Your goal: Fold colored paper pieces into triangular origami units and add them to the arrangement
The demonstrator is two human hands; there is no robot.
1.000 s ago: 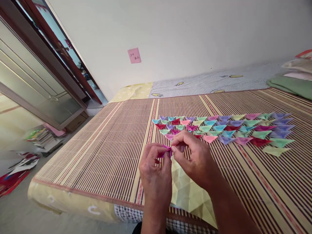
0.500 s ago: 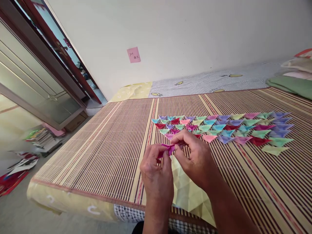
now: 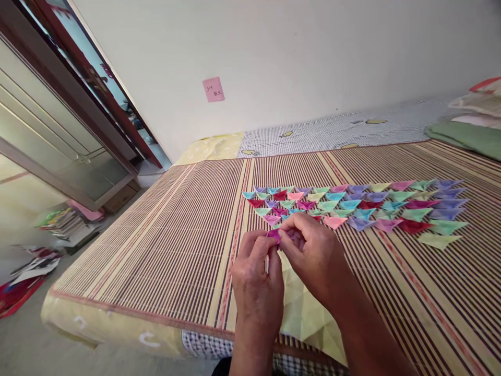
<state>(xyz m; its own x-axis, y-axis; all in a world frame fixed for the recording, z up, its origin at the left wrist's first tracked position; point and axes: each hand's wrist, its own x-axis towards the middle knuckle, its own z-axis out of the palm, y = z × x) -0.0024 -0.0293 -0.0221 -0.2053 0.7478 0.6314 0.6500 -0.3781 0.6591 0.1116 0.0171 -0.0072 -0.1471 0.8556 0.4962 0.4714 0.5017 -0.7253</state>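
Note:
A small piece of folded magenta paper [image 3: 274,236] is pinched between both of my hands, above the striped mat. My left hand [image 3: 258,269] grips its left side with thumb and fingers, hiding part of it. From the right, my right hand [image 3: 313,250] closes thumb and forefinger on the other end. Beneath my hands lies a creased pale-yellow paper sheet [image 3: 307,308] near the mat's front edge. Just beyond my fingers, folded paper boats [image 3: 360,223] in many colours stand in several rows, running off to the right.
The striped bamboo mat [image 3: 156,245] covers a bed against a white wall, which bears a pink note [image 3: 213,89]. Folded green cloth [image 3: 465,138] lies at the far right. On the left are a glazed door [image 3: 66,125] and stacked books [image 3: 64,224] on the floor.
Both hands have shifted slightly, the left one rightward and closer to the right. Less of the magenta paper shows between my fingers now. The rows of paper boats stay as they were.

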